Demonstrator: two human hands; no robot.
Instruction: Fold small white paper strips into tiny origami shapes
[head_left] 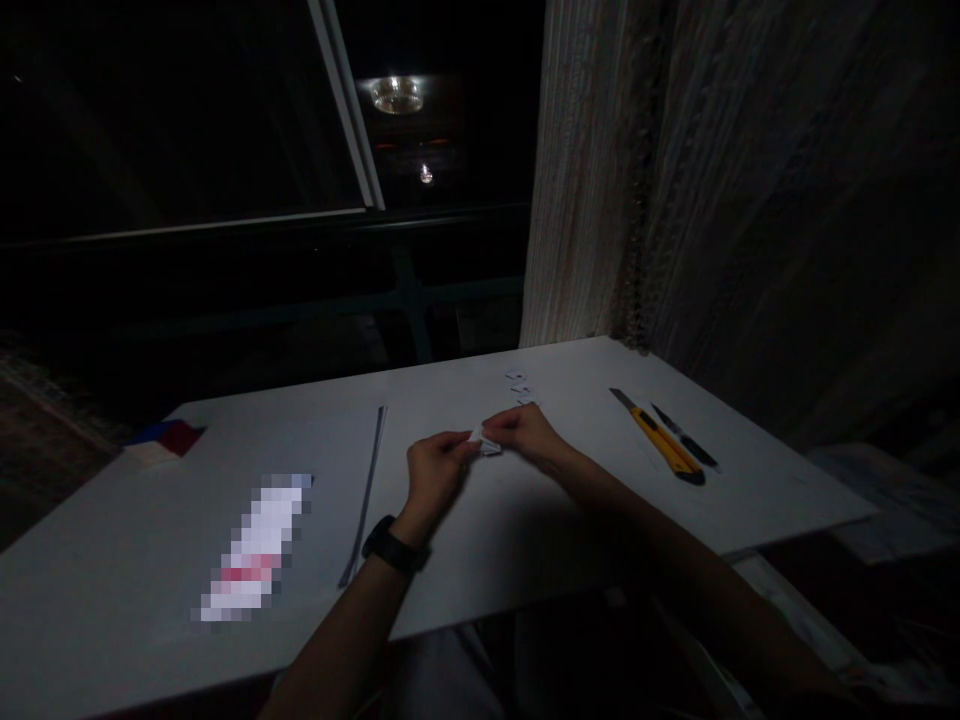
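Between my two hands, just above the white table, is a small folded piece of white paper. My left hand, with a black watch on its wrist, pinches the paper's left side. On the other side my right hand has its fingertips closed on the same paper. Dim light hides the exact folds. Just beyond my right hand several small folded paper pieces lie in a short row, the closest partly covered by that hand.
At the right lie a yellow utility knife, its blade showing, and a dark pen. A stack of white sheets and a bright pixelated patch are to the left. A blue, red and white object sits far left. A curtain hangs behind.
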